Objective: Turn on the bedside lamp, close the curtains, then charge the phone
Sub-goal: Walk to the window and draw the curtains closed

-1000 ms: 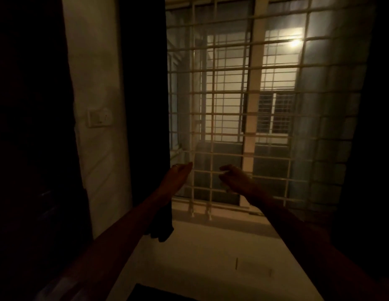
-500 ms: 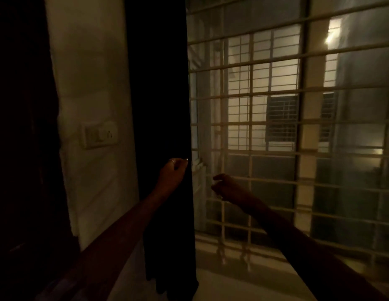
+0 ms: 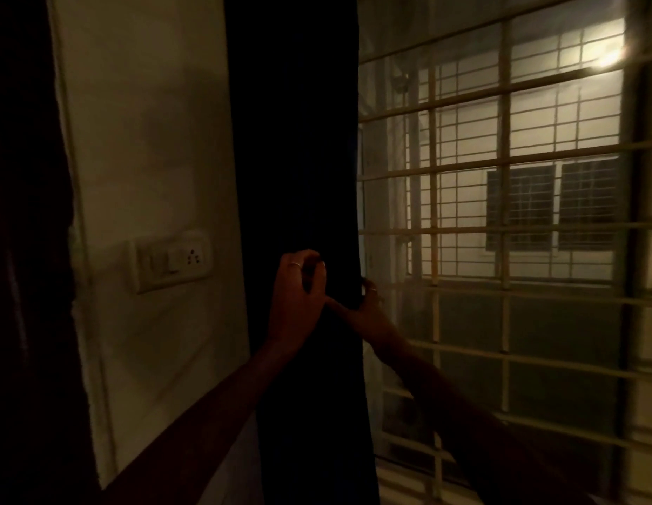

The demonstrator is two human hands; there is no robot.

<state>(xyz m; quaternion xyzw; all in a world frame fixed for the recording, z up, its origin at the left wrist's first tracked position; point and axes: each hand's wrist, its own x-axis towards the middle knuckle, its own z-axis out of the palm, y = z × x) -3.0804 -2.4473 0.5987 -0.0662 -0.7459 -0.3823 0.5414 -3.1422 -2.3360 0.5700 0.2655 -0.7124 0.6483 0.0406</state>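
A dark curtain (image 3: pixel 299 140) hangs bunched in a narrow column at the left side of the window. My left hand (image 3: pixel 295 300) is against its front at about mid-height, fingers curled and pinching the fabric. My right hand (image 3: pixel 364 311) wraps the curtain's right edge, its thumb across the front and its fingers behind the cloth. The window beside it is uncovered. Neither lamp nor phone is in view.
A barred window grille (image 3: pixel 499 231) fills the right half, with a lit building outside. A white switch and socket plate (image 3: pixel 171 262) sits on the pale wall (image 3: pixel 145 140) left of the curtain. A dark vertical mass (image 3: pixel 22 249) fills the far left.
My view swung left and closer to the curtain. Both hands moved from in front of the grille onto the curtain: the left closed on its front, the right took its edge.
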